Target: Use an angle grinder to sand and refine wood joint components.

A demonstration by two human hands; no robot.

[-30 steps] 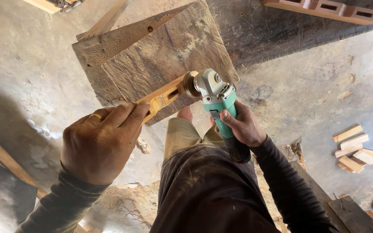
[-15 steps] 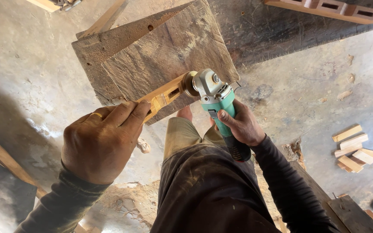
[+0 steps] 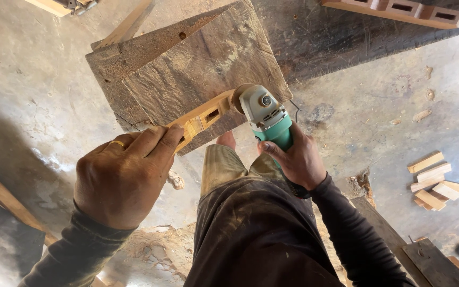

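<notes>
Left hand [image 3: 123, 178] closed around the near end of a pale slotted wooden piece [image 3: 204, 115]; right hand [image 3: 293, 159] wrapped tight on the teal-bodied angle grinder [image 3: 266, 118]. The piece lies over the near edge of a rough, dark wooden block [image 3: 187, 69], its long axis running from the left grip up and rightward to the grinder's head, which meets its far end. Block face is coarse and scarred; piece is smooth, yellowish. Dusty concrete floor [image 3: 38, 85]; small offcuts [image 3: 434, 180] well apart, right.
</notes>
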